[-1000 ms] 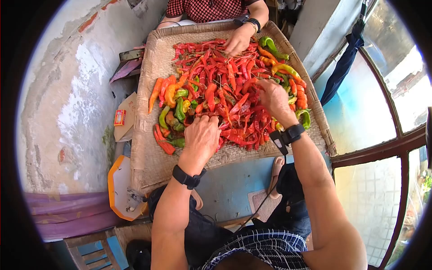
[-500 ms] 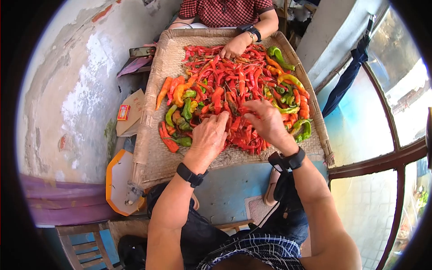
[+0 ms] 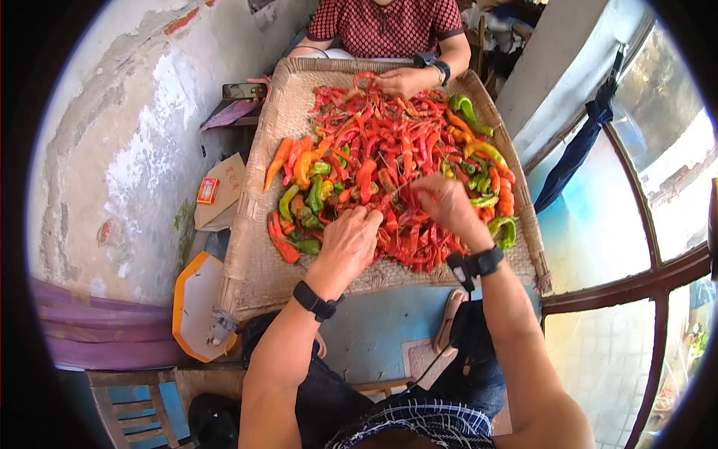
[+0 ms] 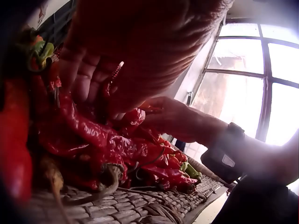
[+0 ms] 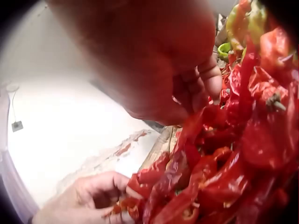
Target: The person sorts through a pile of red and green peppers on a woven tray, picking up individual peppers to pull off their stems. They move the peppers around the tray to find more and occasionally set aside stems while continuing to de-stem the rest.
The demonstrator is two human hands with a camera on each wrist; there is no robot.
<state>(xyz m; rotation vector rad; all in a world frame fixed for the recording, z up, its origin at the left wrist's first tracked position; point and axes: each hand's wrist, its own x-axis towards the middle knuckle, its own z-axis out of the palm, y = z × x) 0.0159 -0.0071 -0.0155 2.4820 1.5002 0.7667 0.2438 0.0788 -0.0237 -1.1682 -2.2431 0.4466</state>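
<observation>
A broad heap of red chili peppers (image 3: 407, 150) fills the middle of a shallow woven tray (image 3: 254, 262). My left hand (image 3: 348, 243) is low at the heap's near side, palm down. In the right wrist view, the left hand (image 5: 86, 198) pinches a wrinkled red chili pepper (image 5: 128, 207) between thumb and fingers. My right hand (image 3: 449, 209), slightly blurred, is just right of it over the heap. Its fingers (image 5: 210, 77) curl inward close above red peppers in the right wrist view; I cannot tell whether they grip one.
Green and orange peppers (image 3: 314, 191) lie along the heap's left side, more peppers (image 3: 486, 153) along its right. Across the tray another person's hand (image 3: 404, 82) is at a red pepper (image 3: 364, 77). A wall stands left, a window (image 3: 598, 187) and folded umbrella (image 3: 591, 127) right.
My right hand has come left from the heap's right side to beside my left hand. The left hand stays low at the near side. The other person's hand has lifted a red pepper.
</observation>
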